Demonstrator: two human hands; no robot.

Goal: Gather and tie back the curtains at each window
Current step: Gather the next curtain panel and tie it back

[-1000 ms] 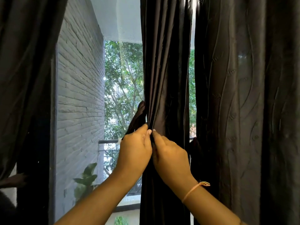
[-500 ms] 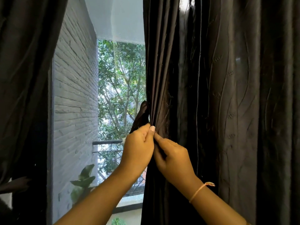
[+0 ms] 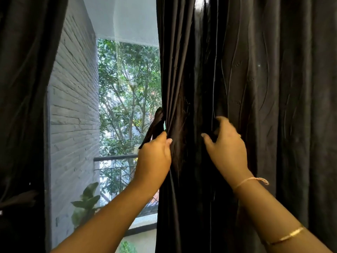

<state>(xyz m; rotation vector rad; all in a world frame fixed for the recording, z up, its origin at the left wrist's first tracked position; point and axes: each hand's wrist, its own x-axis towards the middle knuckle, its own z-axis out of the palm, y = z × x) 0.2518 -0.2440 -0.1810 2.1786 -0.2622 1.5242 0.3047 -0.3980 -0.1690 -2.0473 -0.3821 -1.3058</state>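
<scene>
Outdoors, behind the cloth, I see a grey brick wall (image 3: 73, 106), green trees (image 3: 127, 84) and a balcony railing (image 3: 114, 158). In front of them hangs the dark curtain (image 3: 182, 70), and this is the one I work on now.

My left hand (image 3: 154, 158) grips its gathered edge, with the fingers (image 3: 161, 136) curled round the bundle and the thumb pressed on the front. A dark strip (image 3: 155, 125) sticks up just behind this hand. I judge it is the tie band, but I cannot tell if the hand holds it. My right hand (image 3: 227, 148) is apart from the left one, further right in the folds. Its fingers are curled round one fold and are a little blurred.

In my judgement the gathering is about half done. The left part of the cloth is bunched, but the wide part on the right hangs loose. No band goes round the bundle yet, so the tying is left to do. A second curtain (image 3: 21, 88) at the far left is pulled aside, and it is too dark to say if it is tied.
</scene>
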